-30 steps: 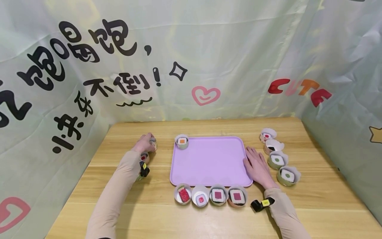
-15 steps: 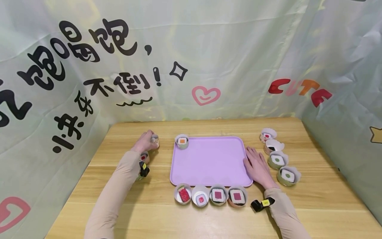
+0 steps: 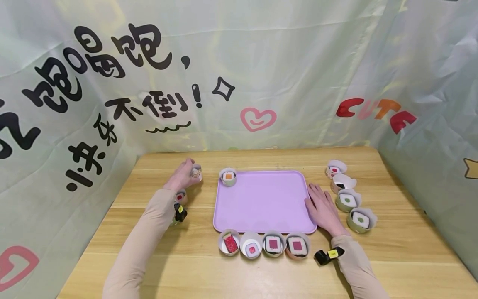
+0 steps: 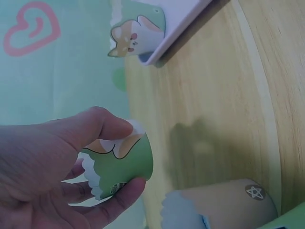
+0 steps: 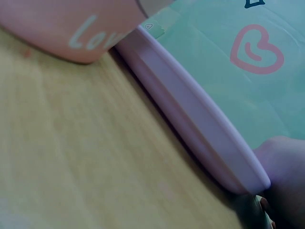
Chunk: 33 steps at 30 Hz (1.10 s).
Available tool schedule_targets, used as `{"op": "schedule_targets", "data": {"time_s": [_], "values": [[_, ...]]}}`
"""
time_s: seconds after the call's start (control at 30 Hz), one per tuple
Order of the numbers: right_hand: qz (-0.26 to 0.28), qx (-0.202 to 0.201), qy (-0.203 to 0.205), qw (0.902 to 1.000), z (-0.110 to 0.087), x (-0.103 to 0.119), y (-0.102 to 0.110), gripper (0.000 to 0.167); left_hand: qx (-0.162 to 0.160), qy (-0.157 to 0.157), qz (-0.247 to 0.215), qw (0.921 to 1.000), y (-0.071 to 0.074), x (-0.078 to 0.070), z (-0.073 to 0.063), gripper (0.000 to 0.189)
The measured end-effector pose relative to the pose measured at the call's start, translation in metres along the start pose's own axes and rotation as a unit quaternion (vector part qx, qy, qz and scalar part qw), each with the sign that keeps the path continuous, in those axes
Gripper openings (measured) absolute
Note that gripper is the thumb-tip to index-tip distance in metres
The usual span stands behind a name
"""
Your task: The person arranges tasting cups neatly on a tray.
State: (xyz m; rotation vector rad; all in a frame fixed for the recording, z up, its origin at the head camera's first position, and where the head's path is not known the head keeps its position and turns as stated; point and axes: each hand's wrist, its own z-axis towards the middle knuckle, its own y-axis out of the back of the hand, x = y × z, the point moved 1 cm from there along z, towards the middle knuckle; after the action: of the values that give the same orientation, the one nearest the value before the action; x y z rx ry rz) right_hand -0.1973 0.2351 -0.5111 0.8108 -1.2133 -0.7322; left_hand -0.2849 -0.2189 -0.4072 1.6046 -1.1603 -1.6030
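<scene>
Green cup [image 4: 127, 164] has neared the tray [image 3: 265, 203]; tray unmoved.

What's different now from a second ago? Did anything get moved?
Yes: the left hand has carried the small paper cup it grips a little to the right, toward the tray, and slightly farther from the person. Nothing was let go. The right hand stays on the tray's edge, and the tray hasn't visibly moved.

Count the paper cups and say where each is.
12: one cup in the left hand, one cup at the tray's far-left corner, four cups along its near side, four cups to its right, two cups partly covered by the left arm. More may be hidden.
</scene>
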Motion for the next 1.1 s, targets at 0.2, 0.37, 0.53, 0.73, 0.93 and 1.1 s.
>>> {"op": "schedule_targets", "data": {"time_s": [0.2,0.37,0.53,0.73,0.93,1.1], "values": [[-0.004,-0.012,0.005,0.9999,-0.001,0.003,0.001,0.052,-0.017,-0.025,0.015,0.9994,0.000,-0.007,0.000,0.068],[-0.004,-0.024,0.010,0.9996,-0.002,0.004,0.001,0.051,-0.027,-0.050,0.022,0.9982,0.000,-0.012,-0.001,0.064],[-0.001,-0.015,0.005,0.9999,-0.002,0.003,0.000,0.051,-0.032,-0.069,0.014,0.9970,0.001,-0.017,-0.002,0.063],[0.000,-0.004,-0.001,1.0000,-0.002,0.002,0.000,0.052,-0.034,-0.072,0.020,0.9966,0.001,-0.024,0.000,0.067],[0.000,-0.004,0.001,1.0000,-0.002,0.002,0.000,0.053,-0.035,-0.086,0.021,0.9954,0.002,-0.032,0.001,0.070],[0.000,-0.004,0.001,1.0000,-0.002,0.002,0.000,0.052,-0.030,-0.099,0.009,0.9946,0.002,-0.039,0.001,0.070]]}}
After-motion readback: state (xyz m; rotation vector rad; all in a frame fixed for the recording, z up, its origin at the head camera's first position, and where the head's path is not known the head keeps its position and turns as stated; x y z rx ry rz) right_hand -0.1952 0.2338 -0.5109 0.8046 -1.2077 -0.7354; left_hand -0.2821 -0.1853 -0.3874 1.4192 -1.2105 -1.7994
